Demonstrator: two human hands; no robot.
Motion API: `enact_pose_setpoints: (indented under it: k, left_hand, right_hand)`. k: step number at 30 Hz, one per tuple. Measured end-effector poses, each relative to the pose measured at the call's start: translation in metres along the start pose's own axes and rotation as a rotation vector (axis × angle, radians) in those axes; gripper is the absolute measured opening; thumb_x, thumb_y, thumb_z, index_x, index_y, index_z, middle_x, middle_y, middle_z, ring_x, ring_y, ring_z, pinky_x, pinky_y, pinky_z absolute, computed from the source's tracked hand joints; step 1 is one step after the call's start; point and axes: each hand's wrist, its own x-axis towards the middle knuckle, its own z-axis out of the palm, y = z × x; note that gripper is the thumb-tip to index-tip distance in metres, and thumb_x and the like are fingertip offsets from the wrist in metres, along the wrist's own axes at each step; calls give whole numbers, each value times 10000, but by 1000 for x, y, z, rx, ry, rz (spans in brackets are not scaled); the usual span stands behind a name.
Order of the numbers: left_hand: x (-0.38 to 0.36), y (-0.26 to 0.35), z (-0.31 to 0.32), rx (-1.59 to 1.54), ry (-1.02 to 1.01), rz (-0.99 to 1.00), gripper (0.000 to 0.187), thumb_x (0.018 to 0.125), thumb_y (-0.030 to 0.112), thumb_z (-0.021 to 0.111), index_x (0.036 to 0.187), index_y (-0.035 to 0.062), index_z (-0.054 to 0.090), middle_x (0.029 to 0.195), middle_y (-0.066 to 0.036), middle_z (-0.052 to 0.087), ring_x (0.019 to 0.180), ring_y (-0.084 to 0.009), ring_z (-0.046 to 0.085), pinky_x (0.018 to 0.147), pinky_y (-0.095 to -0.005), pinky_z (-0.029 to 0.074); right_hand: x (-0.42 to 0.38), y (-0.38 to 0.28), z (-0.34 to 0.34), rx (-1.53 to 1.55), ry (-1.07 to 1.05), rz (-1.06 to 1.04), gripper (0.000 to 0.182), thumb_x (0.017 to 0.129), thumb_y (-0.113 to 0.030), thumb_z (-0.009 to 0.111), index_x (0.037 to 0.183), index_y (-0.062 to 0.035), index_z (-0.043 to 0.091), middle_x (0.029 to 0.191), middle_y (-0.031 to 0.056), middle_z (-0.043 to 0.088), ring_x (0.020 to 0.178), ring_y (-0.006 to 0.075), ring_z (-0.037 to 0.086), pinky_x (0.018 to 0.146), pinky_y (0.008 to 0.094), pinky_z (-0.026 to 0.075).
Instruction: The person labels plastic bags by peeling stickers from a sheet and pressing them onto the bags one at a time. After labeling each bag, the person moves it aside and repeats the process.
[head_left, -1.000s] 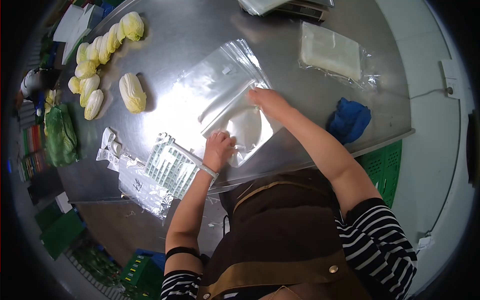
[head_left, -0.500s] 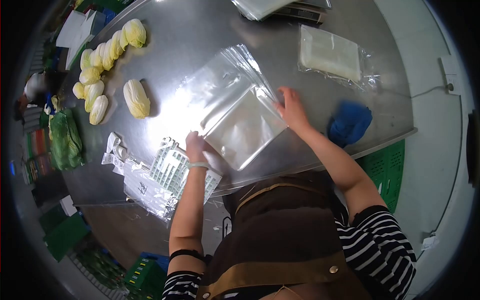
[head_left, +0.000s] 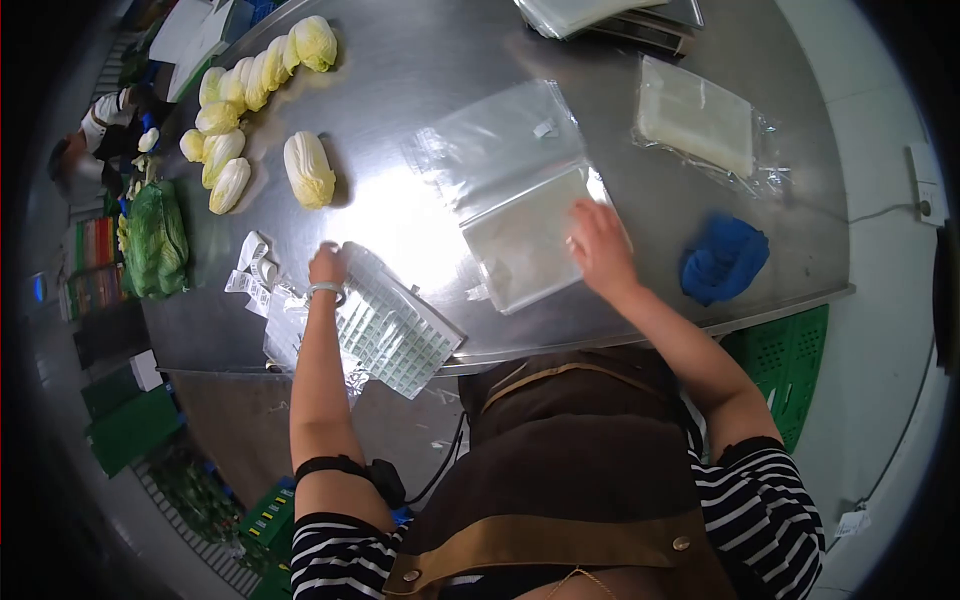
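My left hand (head_left: 328, 262) is closed at the upper corner of a clear plastic bag (head_left: 362, 262), which seems to lie over the printed label sheets (head_left: 395, 335); its fingertips are partly hidden. A stack of clear plastic bags (head_left: 535, 250) lies flat on the metal table, with thin film spread out at its far side. Over the right part of this stack is my right hand (head_left: 602, 245), fingers apart and slightly bent, nothing held. White label strips (head_left: 253, 270) curl to the left of my left hand.
Several napa cabbages (head_left: 240, 85) line the far left, and one cabbage (head_left: 309, 170) sits apart. A wrapped bag pack (head_left: 695, 115), a blue cloth-like bundle (head_left: 725, 258) and a scale (head_left: 650, 30) are on the right side. Another person (head_left: 100, 130) stands beyond the left edge.
My left hand has moved left from the bag stack, and clear film now covers the label sheets. My right hand has come from the stack's edge onto it. The stack's fanned bags lie flatter.
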Motion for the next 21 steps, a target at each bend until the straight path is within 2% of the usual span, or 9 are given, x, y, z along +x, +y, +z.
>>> enact_pose_setpoints:
  k: [2,5,8,10,13,15,16,18,21]
  left_hand:
    - [0,-26,3,-134,-298,60,271,848,240,689,966,2,631,829,-91,672,741,-190,623,713,-310,484]
    - [-18,-4,-11,-521,-474,150,172,891,184,649,927,19,616,821,-5,632,752,-81,562,689,-228,448]
    - [-54,60,-58,-750,-562,177,96,913,131,618,954,48,594,874,29,604,793,-61,534,711,-203,421]
    - [-72,92,-83,-853,-566,189,106,899,110,616,974,35,608,818,17,608,787,-84,561,721,-239,453]
    - [-96,130,-106,-1010,-467,242,146,891,89,612,1022,26,603,819,2,617,797,-97,574,729,-256,467]
    - [-109,151,-116,-1060,-432,296,172,892,79,606,1046,4,607,865,-14,626,800,-90,566,717,-247,461]
    - [-109,148,-115,-1009,-507,274,180,898,83,609,1058,1,605,890,-13,635,809,-81,571,729,-238,464]
    - [-106,140,-110,-903,-654,231,197,911,91,616,1082,-6,603,938,-12,655,826,-65,582,754,-220,469]
    - [-119,157,-112,-963,-630,233,164,913,103,620,1034,-8,627,897,-7,660,786,-55,579,711,-214,468]
  right_hand:
    - [-3,-20,22,130,-107,-79,434,808,-76,625,1213,-25,478,1256,178,463,1178,365,444,1011,433,371]
    - [1,-60,50,393,-352,-72,460,821,-168,654,1212,-16,465,1238,188,483,1180,362,453,1014,420,376]
    - [10,-98,80,465,-388,3,574,843,-330,674,1241,6,432,1252,202,486,1180,361,458,994,410,387]
    - [20,-118,91,544,-337,119,513,856,-330,660,1203,2,477,1148,189,569,1081,343,539,918,398,436]
    - [40,-118,88,759,-489,198,437,861,-332,655,1131,-12,532,977,154,638,895,317,615,788,392,473]
    - [39,-111,99,801,-403,96,368,873,-314,643,1070,-17,552,858,136,643,790,306,621,714,392,471]
    - [38,-107,101,818,-359,48,336,879,-305,637,1039,-20,562,799,126,646,737,300,624,676,392,470]
    - [38,-104,79,769,-281,-4,322,884,-300,631,1033,-27,548,784,132,640,736,303,617,660,400,466]
    - [57,-121,31,606,-152,-60,320,884,-304,630,1027,-37,526,772,133,642,756,297,625,650,401,470]
